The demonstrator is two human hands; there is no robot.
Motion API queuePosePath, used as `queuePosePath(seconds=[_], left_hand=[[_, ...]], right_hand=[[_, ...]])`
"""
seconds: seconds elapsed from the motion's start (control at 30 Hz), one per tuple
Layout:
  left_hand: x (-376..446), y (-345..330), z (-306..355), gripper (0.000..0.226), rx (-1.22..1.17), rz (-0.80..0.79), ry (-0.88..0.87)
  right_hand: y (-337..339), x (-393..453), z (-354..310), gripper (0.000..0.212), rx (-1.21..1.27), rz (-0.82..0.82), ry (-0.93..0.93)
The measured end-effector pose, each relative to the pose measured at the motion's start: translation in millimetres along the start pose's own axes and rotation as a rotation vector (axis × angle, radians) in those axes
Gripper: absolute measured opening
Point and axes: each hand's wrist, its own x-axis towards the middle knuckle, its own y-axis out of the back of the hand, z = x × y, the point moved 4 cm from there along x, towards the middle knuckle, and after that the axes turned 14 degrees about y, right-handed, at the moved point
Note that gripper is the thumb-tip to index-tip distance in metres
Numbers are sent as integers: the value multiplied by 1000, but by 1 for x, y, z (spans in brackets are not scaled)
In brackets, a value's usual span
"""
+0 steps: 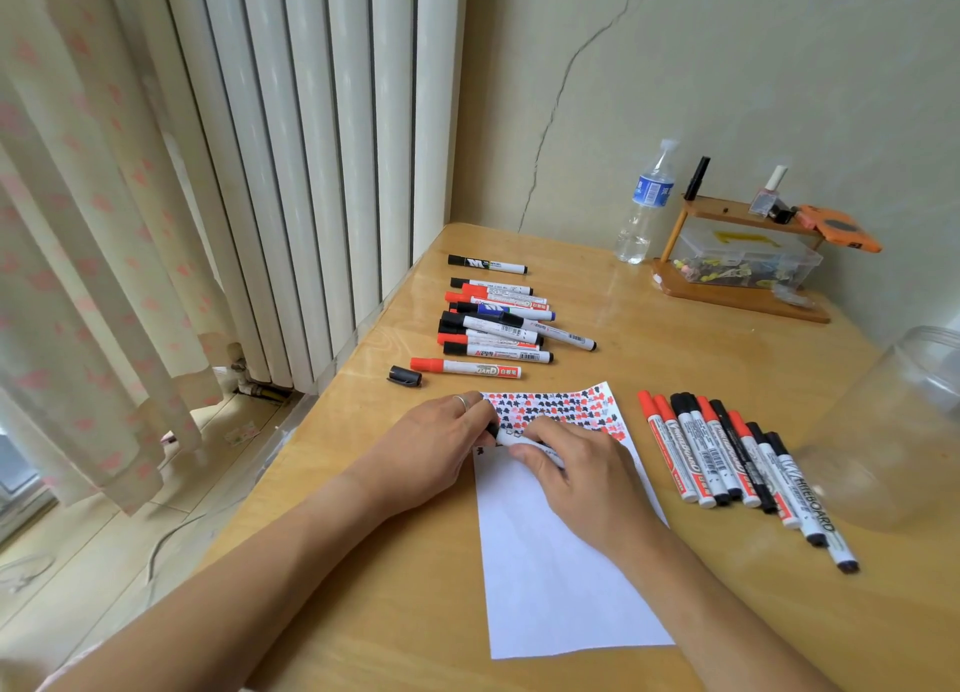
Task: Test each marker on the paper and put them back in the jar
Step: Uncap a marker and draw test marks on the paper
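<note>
Both hands meet over the upper part of the white paper (pixel 561 561), which lies on the wooden desk (pixel 675 359). The left hand (pixel 436 447) and the right hand (pixel 576 473) both pinch one white marker (pixel 511 438), held across the paper just below rows of red and black test marks. A loose black cap (pixel 404 375) lies on the desk, near the left hand. Behind it, a group of markers (pixel 493 322) lies in a loose pile. To the right of the paper, a row of markers (pixel 727 463) lies side by side. The clear jar (pixel 893 431) stands at the right edge of the desk, beside this row.
</note>
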Motion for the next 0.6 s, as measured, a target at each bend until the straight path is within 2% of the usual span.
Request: queuePosePath(seconds=[0.23, 0.33, 0.43, 0.6], left_hand=[[1, -1, -1, 7, 11, 24, -24], [2, -1, 2, 23, 24, 56, -5], [3, 1, -1, 24, -19, 99, 84], [0, 0, -11, 55, -126, 13, 268]], right_hand=[[1, 2, -3, 40, -44, -59, -9], [4, 4, -1, 35, 5, -48, -66], [8, 9, -2, 21, 78, 2, -144], [16, 8, 8, 13, 24, 94, -288]])
